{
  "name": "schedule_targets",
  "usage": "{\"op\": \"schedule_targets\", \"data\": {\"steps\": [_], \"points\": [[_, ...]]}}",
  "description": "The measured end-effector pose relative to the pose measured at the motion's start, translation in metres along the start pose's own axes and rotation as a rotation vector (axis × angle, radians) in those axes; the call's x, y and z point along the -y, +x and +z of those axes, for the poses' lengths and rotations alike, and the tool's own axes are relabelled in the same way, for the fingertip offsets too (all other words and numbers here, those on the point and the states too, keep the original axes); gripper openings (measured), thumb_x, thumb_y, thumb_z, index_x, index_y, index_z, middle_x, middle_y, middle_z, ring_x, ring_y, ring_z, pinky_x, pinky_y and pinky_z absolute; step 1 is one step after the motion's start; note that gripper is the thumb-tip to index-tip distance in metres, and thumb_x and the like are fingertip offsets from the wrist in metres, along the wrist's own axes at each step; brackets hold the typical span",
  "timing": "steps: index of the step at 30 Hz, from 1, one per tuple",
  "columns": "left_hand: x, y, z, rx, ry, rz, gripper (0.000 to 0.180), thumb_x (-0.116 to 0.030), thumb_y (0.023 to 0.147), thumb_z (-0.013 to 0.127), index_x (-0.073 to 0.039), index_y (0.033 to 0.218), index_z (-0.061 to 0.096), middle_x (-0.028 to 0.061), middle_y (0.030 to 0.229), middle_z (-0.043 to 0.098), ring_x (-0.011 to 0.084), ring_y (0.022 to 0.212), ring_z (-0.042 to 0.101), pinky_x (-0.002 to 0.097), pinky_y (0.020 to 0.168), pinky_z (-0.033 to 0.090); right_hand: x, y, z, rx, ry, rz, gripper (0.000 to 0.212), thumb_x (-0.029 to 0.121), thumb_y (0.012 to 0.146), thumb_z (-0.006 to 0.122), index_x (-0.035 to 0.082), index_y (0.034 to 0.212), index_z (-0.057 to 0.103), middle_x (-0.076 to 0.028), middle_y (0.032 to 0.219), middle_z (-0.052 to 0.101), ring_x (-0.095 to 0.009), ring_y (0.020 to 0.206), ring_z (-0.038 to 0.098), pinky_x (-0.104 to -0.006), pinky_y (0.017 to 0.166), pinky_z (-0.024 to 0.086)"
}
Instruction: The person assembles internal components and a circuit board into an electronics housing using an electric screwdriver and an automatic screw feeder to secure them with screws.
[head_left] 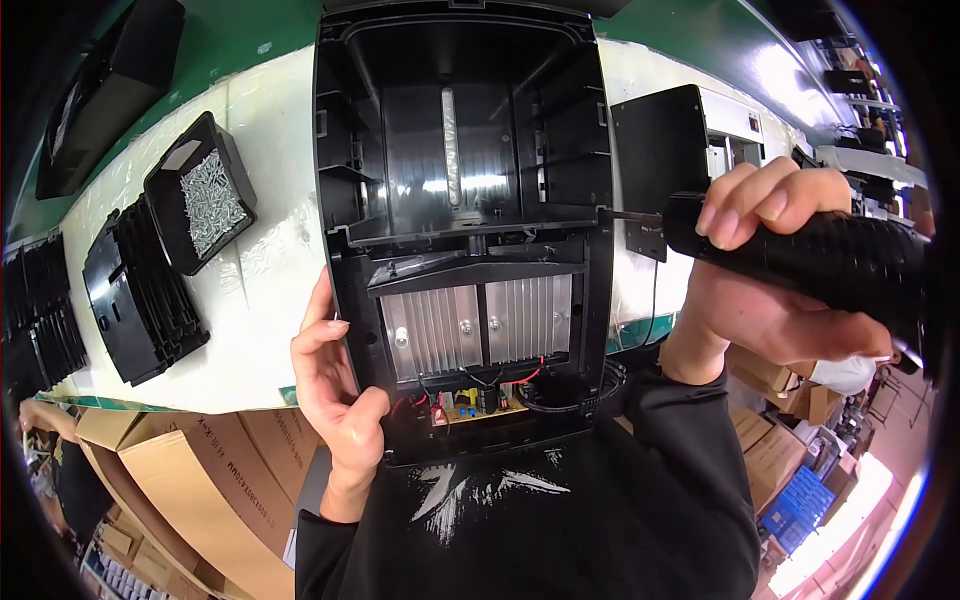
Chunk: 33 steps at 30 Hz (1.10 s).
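Note:
A tall black plastic housing (420, 130) lies with its hollow side up in front of me. In its lower half sit two silver finned heat sinks (440, 325), with a small circuit board (470, 405) and red and black wires below them. My left hand (345, 400) grips the housing's lower left edge, thumb and curled fingers against its side. Wrapped in my right hand (770, 270) is a black electric screwdriver (830, 258), held almost level. Its thin bit points left and reaches the housing's right side wall near mid-length; whether a screw is at the tip, I cannot tell.
Left of the housing, a black bin (170, 200) of silver screws stands beside stacked black plastic panels (140, 295) on the white-covered table (280, 130). A flat black panel (660, 130) is at right. Cardboard boxes (210, 490) stand below left. Another person's hand (45, 418) shows at far left.

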<state>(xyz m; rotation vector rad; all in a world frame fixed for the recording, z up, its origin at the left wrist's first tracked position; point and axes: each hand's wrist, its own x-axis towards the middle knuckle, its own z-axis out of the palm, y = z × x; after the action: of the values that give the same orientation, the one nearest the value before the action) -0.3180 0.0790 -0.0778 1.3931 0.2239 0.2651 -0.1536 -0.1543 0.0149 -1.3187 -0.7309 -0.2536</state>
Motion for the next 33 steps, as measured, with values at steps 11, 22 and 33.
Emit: {"op": "schedule_targets", "data": {"steps": [11,22,33], "points": [[-0.004,0.001,0.001,-0.017,-0.021,-0.038,0.059,0.011,0.052,0.039,-0.003,0.109,0.043,0.0273,0.145,0.025,0.0345,0.138,0.025,0.0409,0.112,0.020,0.005,-0.004,0.005,-0.026,-0.029,-0.009,0.086,0.085,0.072,0.039,0.001,0.086,0.049,-0.008,0.065,0.049,-0.016,0.056,0.050,-0.0258,0.050,0.042],[-0.001,0.000,-0.001,-0.023,0.002,-0.034,0.057,0.010,0.052,0.040,-0.005,0.107,0.042,0.0274,0.145,0.025,0.0352,0.138,0.024,0.0429,0.112,0.021,0.006,-0.002,0.005,0.007,-0.009,-0.006,0.086,0.084,0.072,0.039,0.000,0.087,0.049,-0.008,0.067,0.049,-0.016,0.057,0.050,-0.0267,0.050,0.042],[-0.002,-0.001,0.000,-0.034,-0.020,-0.034,0.057,0.009,0.052,0.040,-0.006,0.107,0.042,0.0273,0.145,0.026,0.0353,0.138,0.024,0.0426,0.112,0.020,0.011,-0.004,0.004,0.020,-0.013,0.016,0.087,0.085,0.071,0.040,0.000,0.088,0.049,-0.008,0.066,0.049,-0.017,0.057,0.051,-0.0264,0.051,0.042]]}}
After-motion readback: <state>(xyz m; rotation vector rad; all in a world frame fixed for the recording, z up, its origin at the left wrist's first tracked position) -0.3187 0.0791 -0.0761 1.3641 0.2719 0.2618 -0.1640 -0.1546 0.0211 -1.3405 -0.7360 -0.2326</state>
